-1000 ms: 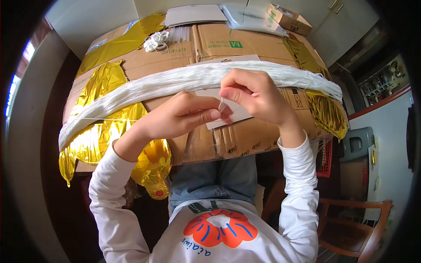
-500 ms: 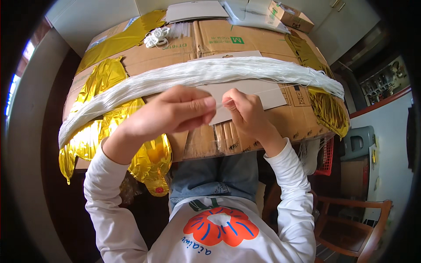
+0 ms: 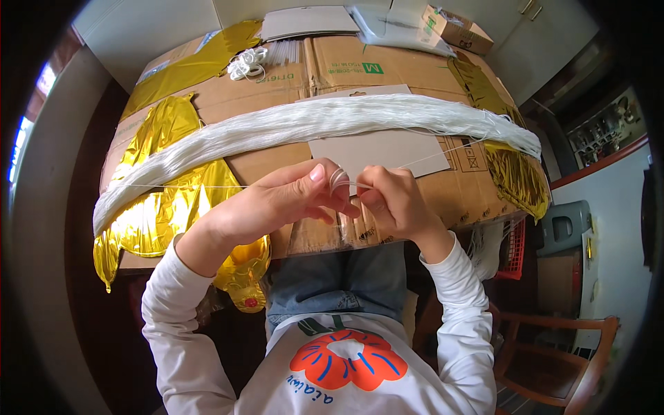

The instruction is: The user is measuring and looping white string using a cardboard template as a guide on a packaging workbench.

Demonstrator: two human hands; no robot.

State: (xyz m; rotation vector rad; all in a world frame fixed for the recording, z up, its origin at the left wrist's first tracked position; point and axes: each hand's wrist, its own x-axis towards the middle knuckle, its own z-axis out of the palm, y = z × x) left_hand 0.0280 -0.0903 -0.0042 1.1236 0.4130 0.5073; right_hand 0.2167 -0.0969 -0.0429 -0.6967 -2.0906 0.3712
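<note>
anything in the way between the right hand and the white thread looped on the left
Nothing visible: the right hand pinches the white thread, which crosses the gap to loops on the left hand. The white bundle lies beyond both hands, not between.

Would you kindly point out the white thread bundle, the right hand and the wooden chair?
White thread bundle (image 3: 325,116), head view: middle strands.
Right hand (image 3: 401,204), head view: its back.
Wooden chair (image 3: 553,320), head view: upper bar.

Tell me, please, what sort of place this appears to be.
Probably a home room used as a makeshift workspace: a cardboard-covered work surface, a skein of white string across it, and a wooden armchair nearby.
</note>
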